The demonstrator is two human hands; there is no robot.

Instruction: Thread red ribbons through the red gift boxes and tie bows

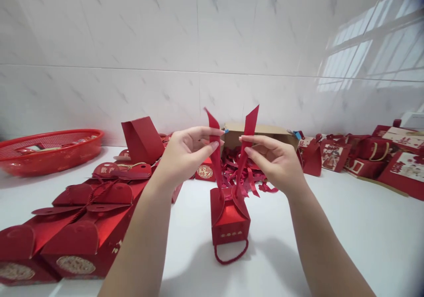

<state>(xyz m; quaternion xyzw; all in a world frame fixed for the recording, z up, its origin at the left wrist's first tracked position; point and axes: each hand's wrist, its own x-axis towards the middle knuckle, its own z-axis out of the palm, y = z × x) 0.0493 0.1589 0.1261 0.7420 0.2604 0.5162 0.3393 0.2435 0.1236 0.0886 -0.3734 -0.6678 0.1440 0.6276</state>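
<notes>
A small red gift box (231, 228) with gold lettering stands upright on the white table in front of me. Its red cord handle (232, 261) hangs in a loop at the front. From the top of the box two ends of a red ribbon (252, 120) rise, spread apart in a V. My left hand (190, 153) pinches the left end between thumb and fingers. The other end is pinched in my right hand (271, 160). Both hands are above the box, apart from each other.
Larger red boxes (82, 226) stand in rows at the left. A red plastic basket (49, 153) is behind them. At the back, a cardboard box (258, 131) lies beside a pile of loose ribbons (245, 173). More red gift boxes (334, 155) line the right, against the tiled wall.
</notes>
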